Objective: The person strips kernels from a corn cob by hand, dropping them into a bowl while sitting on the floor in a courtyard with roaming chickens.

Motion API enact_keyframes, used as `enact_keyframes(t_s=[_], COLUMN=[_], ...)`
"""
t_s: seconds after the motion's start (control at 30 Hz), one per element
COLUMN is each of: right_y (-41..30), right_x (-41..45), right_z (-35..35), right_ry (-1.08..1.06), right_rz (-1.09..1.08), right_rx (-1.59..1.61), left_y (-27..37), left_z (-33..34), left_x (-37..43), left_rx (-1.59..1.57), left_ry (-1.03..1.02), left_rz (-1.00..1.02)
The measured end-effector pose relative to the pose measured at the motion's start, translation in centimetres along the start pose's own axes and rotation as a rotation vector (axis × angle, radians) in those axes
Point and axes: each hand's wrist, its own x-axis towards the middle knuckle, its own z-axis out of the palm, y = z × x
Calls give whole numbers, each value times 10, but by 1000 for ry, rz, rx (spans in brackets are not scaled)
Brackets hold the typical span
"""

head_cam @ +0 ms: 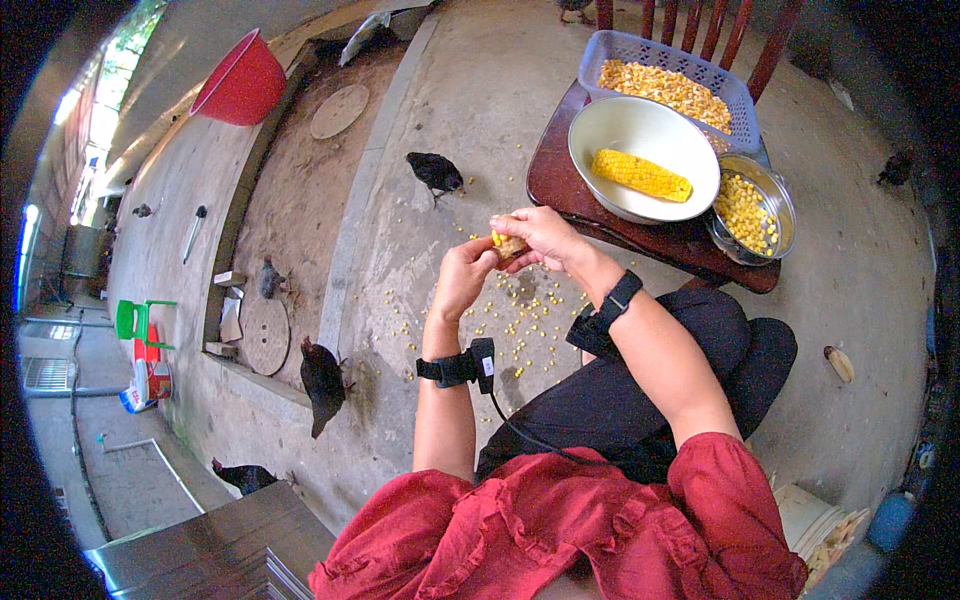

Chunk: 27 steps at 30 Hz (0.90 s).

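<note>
My left hand [463,276] and my right hand [551,234] both grip a partly stripped corn cob [508,246], with some yellow kernels still on its upper left. The fingers hide much of it. Beyond my right hand, a white bowl [664,131] holds a full ear of corn [641,176]. A metal pot [784,206] beside it contains loose kernels [739,206]. Behind the bowl stands a blue plastic basket [739,105] with many paler kernels [664,86]. All three containers rest on a dark red wooden chair [547,165].
Kernels [525,322] lie scattered over the concrete floor below my hands. Black chickens [322,386] stand about, one [435,172] close to the chair. A bare-looking cob [838,364] lies at right. Farther left are a red basin [244,82] and a green chair [133,321].
</note>
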Motion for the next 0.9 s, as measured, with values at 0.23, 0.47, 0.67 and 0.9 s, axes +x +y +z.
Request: enact_keyframes(t_s=[0.23, 0.47, 0.67, 0.9], right_y=[5, 3, 5, 20], right_x=[1, 2, 2, 12], right_z=[2, 3, 2, -3], right_ry=[-3, 18, 4, -97], right_rz=[-20, -36, -9, -175], right_rx=[-17, -61, -31, -224], left_y=[-6, -13, -14, -16], left_z=[6, 2, 9, 7], left_x=[-1, 0, 1, 2], left_rx=[-118, -130, -63, -332], left_ry=[90, 53, 108, 71], left_rz=[-14, 36, -36, -72])
